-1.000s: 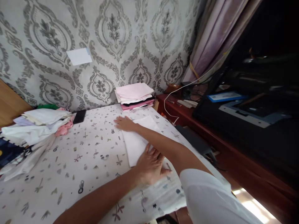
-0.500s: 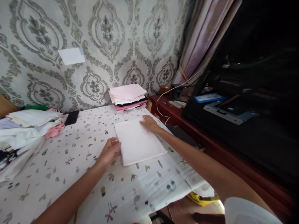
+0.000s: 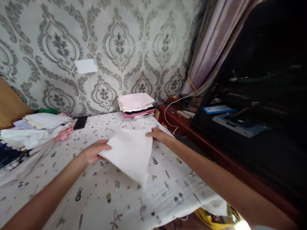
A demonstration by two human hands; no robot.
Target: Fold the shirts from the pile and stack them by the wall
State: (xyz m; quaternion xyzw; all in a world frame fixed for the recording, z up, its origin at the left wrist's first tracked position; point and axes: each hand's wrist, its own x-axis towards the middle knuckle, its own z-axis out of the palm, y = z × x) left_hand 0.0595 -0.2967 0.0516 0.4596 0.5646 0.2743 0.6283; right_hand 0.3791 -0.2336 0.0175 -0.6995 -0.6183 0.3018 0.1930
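Observation:
A folded white cloth garment [image 3: 129,150] is held between my two hands, turned at an angle over the patterned sheet. My left hand [image 3: 97,150] grips its left corner, thumb on top and fingers underneath. At its upper right edge, my right hand [image 3: 157,134] pinches the fabric. The near corner of the garment points toward me. Beyond it, close to the wall, stands a stack of folded clothes [image 3: 136,105] in pink, white and black.
On the left lies a heap of loose clothes [image 3: 43,127], with a black phone [image 3: 81,122] beside it. A red wooden cabinet [image 3: 177,119] with a white cable [image 3: 165,113] and a large dark screen [image 3: 259,95] borders the right side. The patterned sheet [image 3: 100,198] covers the surface.
The white garment has been lifted and turned, its left side swinging leftward with my left hand. Both hands now grip it, where before it lay flat. The camera view has shifted slightly.

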